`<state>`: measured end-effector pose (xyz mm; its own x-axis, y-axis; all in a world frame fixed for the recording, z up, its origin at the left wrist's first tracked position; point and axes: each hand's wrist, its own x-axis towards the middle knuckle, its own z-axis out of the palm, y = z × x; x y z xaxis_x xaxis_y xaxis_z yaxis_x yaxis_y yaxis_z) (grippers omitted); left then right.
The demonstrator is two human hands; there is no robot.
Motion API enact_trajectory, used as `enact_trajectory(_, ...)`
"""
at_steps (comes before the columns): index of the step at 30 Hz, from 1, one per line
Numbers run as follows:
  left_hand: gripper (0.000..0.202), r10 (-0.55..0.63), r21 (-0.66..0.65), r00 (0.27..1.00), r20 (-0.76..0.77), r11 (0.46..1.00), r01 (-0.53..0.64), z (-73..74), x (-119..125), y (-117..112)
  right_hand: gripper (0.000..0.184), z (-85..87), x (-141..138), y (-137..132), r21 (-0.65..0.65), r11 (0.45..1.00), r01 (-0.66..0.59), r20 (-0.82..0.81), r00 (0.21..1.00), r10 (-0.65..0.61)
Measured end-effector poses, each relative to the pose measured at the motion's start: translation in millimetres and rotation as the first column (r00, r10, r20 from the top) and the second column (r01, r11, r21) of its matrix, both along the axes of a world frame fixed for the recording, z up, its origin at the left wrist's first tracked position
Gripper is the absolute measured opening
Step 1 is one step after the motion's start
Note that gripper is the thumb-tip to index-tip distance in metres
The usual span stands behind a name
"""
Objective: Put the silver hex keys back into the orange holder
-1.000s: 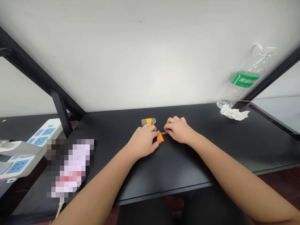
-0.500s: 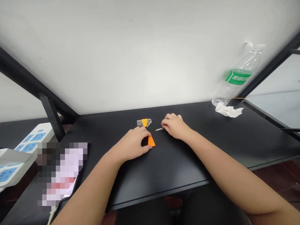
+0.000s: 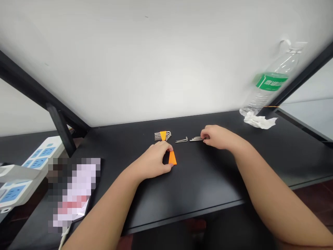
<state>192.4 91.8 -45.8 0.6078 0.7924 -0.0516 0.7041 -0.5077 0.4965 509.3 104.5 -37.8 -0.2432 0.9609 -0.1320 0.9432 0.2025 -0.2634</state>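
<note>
Arms (image 3: 114,194) outstretched, the left grip (image 3: 155,161) spans the holder (image 3: 172,158), thumb (image 3: 166,168) at its near end and fingers (image 3: 168,146) at its far end, while the right grip (image 3: 218,136) lies curled to the holder's right.

Near counter (image 3: 197,187): open across the middle.
Far wall (image 3: 166,69): bars passage behind loose hex keys (image 3: 196,140).
Far right: bottle (image 3: 272,82), crumpled tissue (image 3: 260,122) obstruct.
</note>
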Motion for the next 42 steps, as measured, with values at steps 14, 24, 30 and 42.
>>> enact_trajectory(14,0.032,0.12,-0.127,0.959,0.258,0.988,-0.089,-10.4,2.3,8.1,0.016,5.2,-37.8,-15.4,-0.053,0.956,-0.288,-0.265,0.927,0.264)
enact_trajectory(24,0.039,0.294,-0.354,0.671,0.681,0.934,-0.05,-14.5,7.7,11.2,0.018,1.3,-46.0,-15.9,0.185,0.946,-0.268,-0.447,0.834,0.324)
enact_trajectory(30,0.04,0.348,-0.394,0.603,0.717,0.917,-0.061,-10.2,6.4,11.7,0.015,6.0,-43.3,-16.6,0.197,0.96,-0.2,-0.544,0.793,0.276)
enact_trajectory(42,0.041,0.361,-0.406,0.574,0.735,0.912,-0.054,-12.4,10.7,9.9,0.015,6.6,-46.0,-19.1,-0.002,0.977,-0.214,-0.705,0.693,0.15)
